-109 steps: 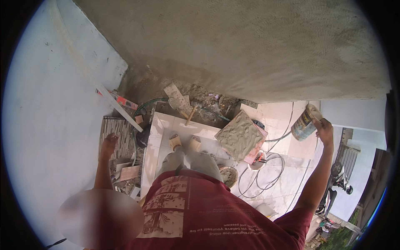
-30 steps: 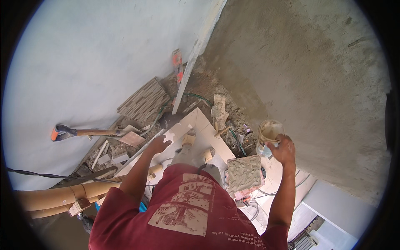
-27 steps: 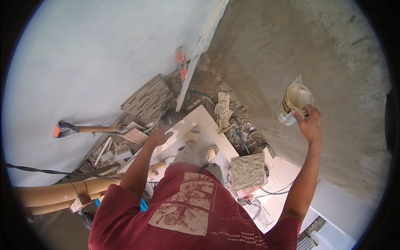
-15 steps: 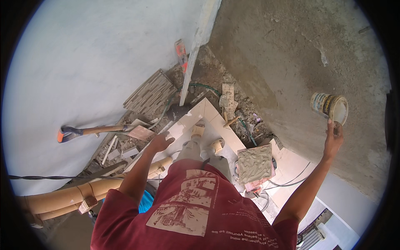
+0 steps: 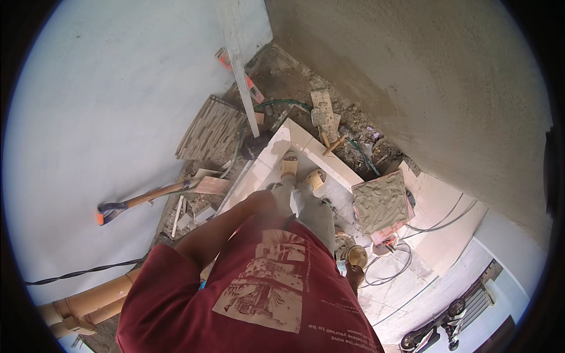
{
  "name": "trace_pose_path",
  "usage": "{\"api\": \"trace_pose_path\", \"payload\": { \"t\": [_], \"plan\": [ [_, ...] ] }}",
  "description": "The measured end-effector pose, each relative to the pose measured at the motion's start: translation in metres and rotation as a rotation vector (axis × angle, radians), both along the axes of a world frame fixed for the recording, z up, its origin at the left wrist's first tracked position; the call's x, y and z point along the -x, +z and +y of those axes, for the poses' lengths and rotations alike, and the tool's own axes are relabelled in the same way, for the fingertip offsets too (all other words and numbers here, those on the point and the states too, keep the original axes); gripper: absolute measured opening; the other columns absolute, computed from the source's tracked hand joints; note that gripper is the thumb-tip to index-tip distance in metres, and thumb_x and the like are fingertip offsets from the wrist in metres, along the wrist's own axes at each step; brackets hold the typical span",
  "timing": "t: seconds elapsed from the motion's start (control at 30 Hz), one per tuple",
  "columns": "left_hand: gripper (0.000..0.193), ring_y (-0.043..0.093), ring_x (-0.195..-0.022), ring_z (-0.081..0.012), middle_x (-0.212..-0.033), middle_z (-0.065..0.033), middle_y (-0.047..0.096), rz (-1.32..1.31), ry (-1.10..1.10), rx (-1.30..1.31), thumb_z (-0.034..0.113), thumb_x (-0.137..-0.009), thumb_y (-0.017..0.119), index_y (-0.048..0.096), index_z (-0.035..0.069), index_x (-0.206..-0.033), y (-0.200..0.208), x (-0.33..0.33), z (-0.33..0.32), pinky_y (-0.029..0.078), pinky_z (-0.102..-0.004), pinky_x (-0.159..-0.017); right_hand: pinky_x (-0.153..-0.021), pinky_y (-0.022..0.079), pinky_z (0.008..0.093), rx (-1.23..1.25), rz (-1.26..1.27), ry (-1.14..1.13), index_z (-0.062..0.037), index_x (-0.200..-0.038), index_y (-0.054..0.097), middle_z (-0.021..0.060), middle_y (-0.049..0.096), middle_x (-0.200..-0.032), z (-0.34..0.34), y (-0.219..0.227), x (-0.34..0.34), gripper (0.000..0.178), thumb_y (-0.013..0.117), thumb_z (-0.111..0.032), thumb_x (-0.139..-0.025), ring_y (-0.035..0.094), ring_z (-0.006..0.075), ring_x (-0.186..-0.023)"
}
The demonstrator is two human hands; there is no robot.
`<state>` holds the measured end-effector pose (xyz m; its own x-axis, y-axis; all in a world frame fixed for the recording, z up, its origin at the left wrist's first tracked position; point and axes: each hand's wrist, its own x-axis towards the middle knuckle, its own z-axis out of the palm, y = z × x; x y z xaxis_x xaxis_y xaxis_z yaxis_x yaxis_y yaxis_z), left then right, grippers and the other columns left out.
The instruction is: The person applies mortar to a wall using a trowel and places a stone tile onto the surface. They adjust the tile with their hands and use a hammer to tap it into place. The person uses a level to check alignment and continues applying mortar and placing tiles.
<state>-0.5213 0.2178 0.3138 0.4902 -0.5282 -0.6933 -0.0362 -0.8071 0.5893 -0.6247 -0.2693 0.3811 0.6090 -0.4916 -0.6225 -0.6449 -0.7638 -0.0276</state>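
Your red shirt (image 5: 259, 288) partly hides your right hand (image 5: 355, 275). Ahead of that hand lies a mortar-covered tile (image 5: 381, 205). The tub (image 5: 356, 256) is in its grip. Your left hand (image 5: 263, 203), well to its left, is blurred; I cannot tell its opening or hold.
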Motion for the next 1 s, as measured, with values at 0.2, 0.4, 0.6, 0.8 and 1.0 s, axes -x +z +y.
{"api": "trace_pose_path", "payload": {
  "t": [0.2,0.4,0.6,0.8,1.0],
  "plan": [
    [0.034,0.065,-0.092,-0.0425,-0.093,-0.0226,0.068,0.183,0.14,-0.026,0.031,-0.09,0.052,0.066,-0.001,-0.091,0.043,-0.023,-0.006,0.05,-0.0507,-0.083,-0.078,0.053,0.042,-0.116,0.165,-0.169,0.0019,-0.093,0.074,0.0172,0.074,-0.087,0.012,-0.038,0.043,0.056,0.082,-0.05,-0.075,0.071,0.0333,-0.081],
    [0.033,0.065,-0.096,-0.0426,-0.097,-0.0256,0.066,0.258,0.176,-0.148,0.029,-0.093,0.052,0.062,-0.002,-0.096,0.072,-0.032,-0.019,0.049,-0.0499,-0.086,-0.081,0.052,0.0425,-0.329,-0.058,-0.392,0.003,-0.101,0.073,0.02,0.074,-0.095,0.016,-0.079,0.025,0.052,0.083,-0.041,-0.076,0.07,0.0306,-0.087],
    [0.035,0.065,-0.09,-0.0401,-0.094,-0.024,0.067,0.33,0.055,-0.298,0.029,-0.095,0.051,0.063,-0.004,-0.098,0.117,-0.054,-0.042,0.05,-0.0461,-0.084,-0.086,0.053,0.0429,-0.328,-0.144,-0.304,0.001,-0.103,0.073,0.0225,0.073,-0.099,-0.008,-0.124,-0.015,0.046,0.08,-0.038,-0.079,0.071,0.035,-0.093],
    [0.029,0.066,-0.081,-0.032,-0.088,-0.0182,0.067,0.417,0.756,-0.188,0.023,-0.098,0.052,0.063,-0.004,-0.102,0.152,-0.062,-0.021,0.053,-0.041,-0.077,-0.08,0.055,0.0405,-0.33,-0.14,-0.313,-0.0003,-0.104,0.074,0.0216,0.074,-0.097,-0.02,-0.144,-0.02,0.04,0.075,-0.036,-0.085,0.072,0.0329,-0.088],
    [0.037,0.066,-0.096,-0.0302,-0.111,-0.0201,0.064,0.01,0.671,-0.469,0.024,-0.092,0.066,0.059,-0.004,-0.115,0.133,-0.078,0.008,0.052,-0.041,-0.085,-0.067,0.057,0.0378,-0.504,0.009,-0.604,-0.0016,-0.111,0.072,0.0143,0.073,-0.097,-0.019,-0.145,-0.011,0.042,0.072,-0.037,-0.089,0.07,0.0267,-0.085]
  ]
}}
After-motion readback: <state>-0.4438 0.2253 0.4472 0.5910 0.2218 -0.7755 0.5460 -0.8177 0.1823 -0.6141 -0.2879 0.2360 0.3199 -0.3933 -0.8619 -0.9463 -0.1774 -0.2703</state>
